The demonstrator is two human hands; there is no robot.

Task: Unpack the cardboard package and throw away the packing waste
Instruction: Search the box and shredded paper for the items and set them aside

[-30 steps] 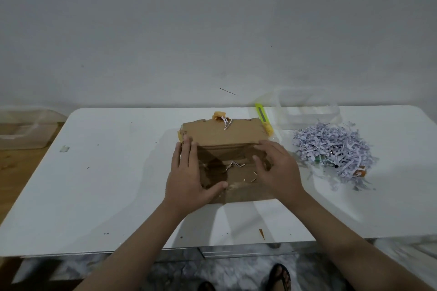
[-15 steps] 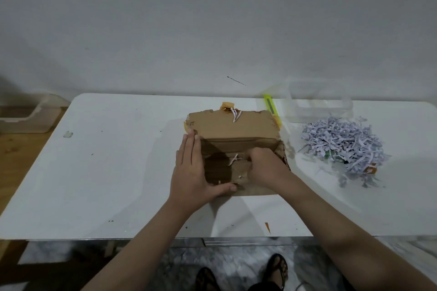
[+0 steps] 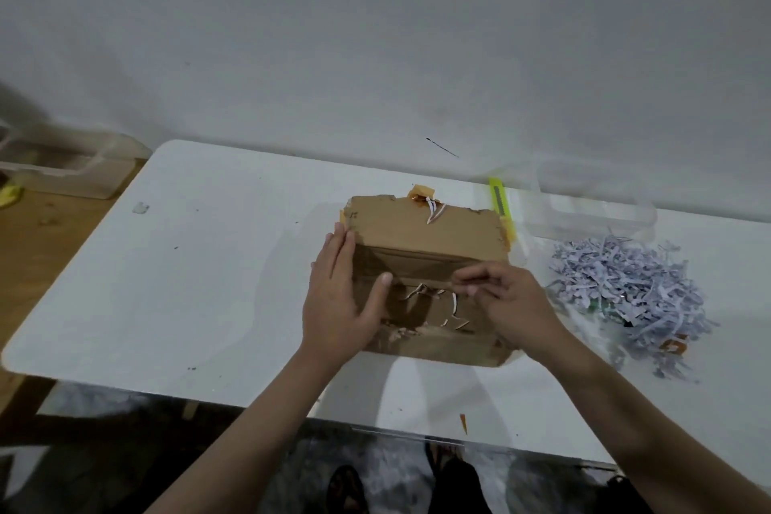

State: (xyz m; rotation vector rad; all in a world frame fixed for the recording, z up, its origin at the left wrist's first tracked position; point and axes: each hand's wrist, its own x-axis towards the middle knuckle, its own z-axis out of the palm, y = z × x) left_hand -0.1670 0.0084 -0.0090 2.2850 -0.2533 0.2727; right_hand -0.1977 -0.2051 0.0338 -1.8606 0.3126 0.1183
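Observation:
An open brown cardboard box (image 3: 425,227) lies in the middle of the white table (image 3: 208,284), its lid flap folded back toward the wall. A few white paper shreds (image 3: 434,298) remain inside it. My left hand (image 3: 340,300) lies flat on the box's left edge with the thumb over the opening. My right hand (image 3: 507,298) is over the box's right side, fingertips pinched together above the shreds; whether a strip is between them is unclear. A heap of pale shredded paper (image 3: 630,292) sits on the table to the right of the box.
A yellow-green utility knife (image 3: 500,200) lies behind the box's right corner. A clear plastic container (image 3: 588,200) stands by the wall behind the shreds. Another clear bin (image 3: 62,171) sits on the wooden floor at left. My feet show below the table's front edge.
My right hand has risen out of the box interior and its fingers are now pinched together. My left hand stays on the box's left edge. The camera has shifted left.

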